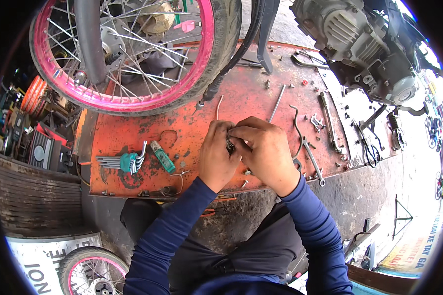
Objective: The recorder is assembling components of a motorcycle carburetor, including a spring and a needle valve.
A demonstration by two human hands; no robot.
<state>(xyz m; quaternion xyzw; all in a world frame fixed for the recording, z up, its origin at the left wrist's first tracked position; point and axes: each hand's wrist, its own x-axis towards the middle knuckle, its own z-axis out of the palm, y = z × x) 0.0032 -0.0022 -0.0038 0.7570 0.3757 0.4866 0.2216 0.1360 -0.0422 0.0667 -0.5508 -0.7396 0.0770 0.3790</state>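
Note:
My left hand (pixel 215 158) and my right hand (pixel 266 155) meet over the front of the worn red metal platform (pixel 147 129). Between them is a small dark metal part (pixel 230 146), mostly covered by my fingers, so its kind does not show. The left hand is curled around it from the left. From the right, my right thumb and fingers pinch at it. A thin bent metal rod (pixel 219 106) lies just beyond the left hand. Near my right wrist lie a combination wrench (pixel 314 164) and a curved dark lever (pixel 297 128).
A pink-rimmed motorcycle wheel (pixel 147 101) stands at the far left, and an engine (pixel 352 39) hangs at the far right. A hex key set (pixel 125 161) and a green-and-clear small box (pixel 162 156) lie left. A long socket handle (pixel 331 120) and scattered bolts lie right.

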